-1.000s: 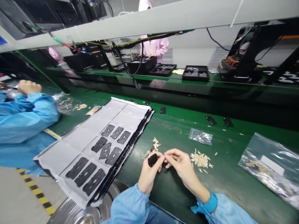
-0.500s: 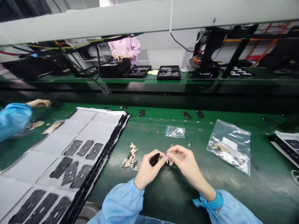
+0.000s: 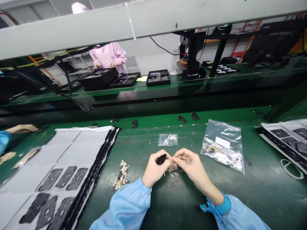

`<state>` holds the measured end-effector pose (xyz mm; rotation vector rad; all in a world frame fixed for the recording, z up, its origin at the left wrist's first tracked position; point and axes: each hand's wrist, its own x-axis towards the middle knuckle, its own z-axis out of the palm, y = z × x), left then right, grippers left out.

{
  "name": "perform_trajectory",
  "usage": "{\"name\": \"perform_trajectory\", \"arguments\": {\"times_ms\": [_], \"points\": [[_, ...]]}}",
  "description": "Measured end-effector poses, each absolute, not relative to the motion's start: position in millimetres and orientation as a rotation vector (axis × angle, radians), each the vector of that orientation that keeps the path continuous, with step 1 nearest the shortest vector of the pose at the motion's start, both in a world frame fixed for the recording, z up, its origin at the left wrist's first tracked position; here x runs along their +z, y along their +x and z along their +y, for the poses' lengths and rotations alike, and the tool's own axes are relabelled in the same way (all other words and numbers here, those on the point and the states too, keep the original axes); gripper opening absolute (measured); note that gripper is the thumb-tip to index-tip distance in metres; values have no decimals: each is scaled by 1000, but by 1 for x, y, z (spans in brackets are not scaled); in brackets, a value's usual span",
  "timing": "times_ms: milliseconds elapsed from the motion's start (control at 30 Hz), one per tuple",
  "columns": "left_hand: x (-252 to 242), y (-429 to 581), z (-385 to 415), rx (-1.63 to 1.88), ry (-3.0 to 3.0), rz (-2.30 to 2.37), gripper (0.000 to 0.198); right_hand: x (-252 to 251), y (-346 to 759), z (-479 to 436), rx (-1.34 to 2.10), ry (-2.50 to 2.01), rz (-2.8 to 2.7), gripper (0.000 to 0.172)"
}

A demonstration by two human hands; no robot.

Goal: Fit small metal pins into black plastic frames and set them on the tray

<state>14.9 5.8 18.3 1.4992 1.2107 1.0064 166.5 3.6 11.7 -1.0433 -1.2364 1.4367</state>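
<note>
My left hand (image 3: 157, 167) is closed on a small black plate (image 3: 161, 159), which tilts up between thumb and fingers. Close against it, my right hand (image 3: 189, 163) pinches at the plate's edge; whatever lies between its fingertips is too small to name. Beneath the fingertips lies a scatter of small beige pieces (image 3: 171, 169). Left of my hands is a pile of beige and black bits (image 3: 121, 175). A small clear bag (image 3: 168, 140) rests just beyond my hands, and a larger zip bag (image 3: 223, 145) with small parts lies to the right.
A white-lined tray (image 3: 79, 140) with several black plates (image 3: 51, 179) fills the left. Another tray (image 3: 266, 127) stands at the right, near a pale loop (image 3: 291, 169). A co-worker's hand (image 3: 24, 128) is at far left. Loose black plates (image 3: 135, 124) lie along the back strip.
The view has swung right, so the bench things sit further left. My hands stay together on the plate; the beige scatter beneath them now shows. The co-worker's arm shows less.
</note>
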Motion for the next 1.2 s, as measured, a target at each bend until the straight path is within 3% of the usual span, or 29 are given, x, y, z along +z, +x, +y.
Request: {"name": "perform_trajectory", "arguments": {"times_ms": [467,833,1067,1200], "points": [[4,11,0,1033,1529,1243,13,12,168,0,1043,-1090,-1759,18],[3,10,1,1042,1501,1189,13,6,166,5,1506,-1128,-1367,16],[-9,5,7,1051,1441,1207,11,-16,172,10,1293,-1292,-1385,8],[-13,4,9,1016,1438,1224,9,-15,175,9,1142,-1273,-1795,31]]}}
